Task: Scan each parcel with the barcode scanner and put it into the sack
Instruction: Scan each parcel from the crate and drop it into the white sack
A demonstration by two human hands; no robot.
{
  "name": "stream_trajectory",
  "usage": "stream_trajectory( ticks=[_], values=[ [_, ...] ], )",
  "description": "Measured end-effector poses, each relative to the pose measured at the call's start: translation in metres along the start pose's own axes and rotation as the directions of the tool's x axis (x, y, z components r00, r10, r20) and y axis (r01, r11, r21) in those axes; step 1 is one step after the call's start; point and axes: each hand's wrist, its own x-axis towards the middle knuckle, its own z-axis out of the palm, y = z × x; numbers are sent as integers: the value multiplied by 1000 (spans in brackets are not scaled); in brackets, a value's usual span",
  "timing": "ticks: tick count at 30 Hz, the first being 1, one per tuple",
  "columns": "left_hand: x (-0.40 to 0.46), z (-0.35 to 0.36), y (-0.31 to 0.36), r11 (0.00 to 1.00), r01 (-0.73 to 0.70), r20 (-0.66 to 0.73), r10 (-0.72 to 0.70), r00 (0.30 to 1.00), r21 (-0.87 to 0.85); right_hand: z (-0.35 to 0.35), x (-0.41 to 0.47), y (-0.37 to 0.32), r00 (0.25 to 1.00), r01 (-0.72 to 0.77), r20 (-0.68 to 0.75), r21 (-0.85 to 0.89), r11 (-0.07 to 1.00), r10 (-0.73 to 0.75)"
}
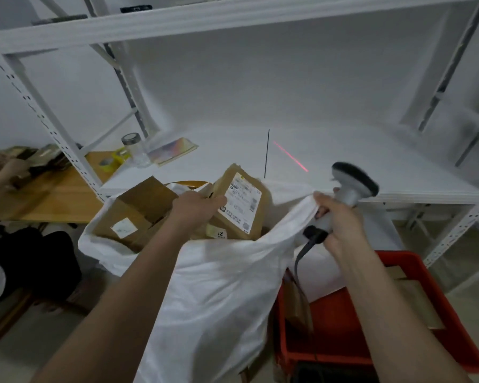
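Observation:
A big white sack stands open in front of me with several brown cardboard parcels inside. My left hand grips a brown parcel with a white shipping label, tilted over the sack's mouth. My right hand holds the grey barcode scanner by its handle and also pinches the sack's right rim. The scanner's red line falls on the white shelf. Another boxed parcel lies at the sack's left side.
A white metal rack stands behind the sack. A red crate with flat cardboard sits at lower right. A glass jar, tape rolls and a booklet lie at the shelf's left end. Another person's hand works at a wooden table on the left.

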Motion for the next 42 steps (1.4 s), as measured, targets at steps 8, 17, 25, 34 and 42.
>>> stream_trajectory(
  ticks=[8, 17, 25, 34, 42],
  values=[
    [-32, 53, 20, 946, -268, 65, 261, 963, 182, -28, -12, -23, 984, -28, 166, -205, 978, 63],
    [-87, 130, 77, 615, -741, -196, 789, 583, 271, -131, -1, -43, 987, -148, 28, -240, 959, 160],
    [-95, 319, 56, 392, -887, 349, 818, 458, 245, -277, 7, -61, 935, -225, -334, -304, 926, 118],
    [33, 447, -118, 69, -643, 642, 31, 766, 763, -363, 48, 40, 889, -420, -319, -276, 865, 330],
    [97, 477, -172, -282, -607, 588, -159, 793, 743, -382, 71, 103, 864, -468, -330, -250, 848, 380]
  ],
)
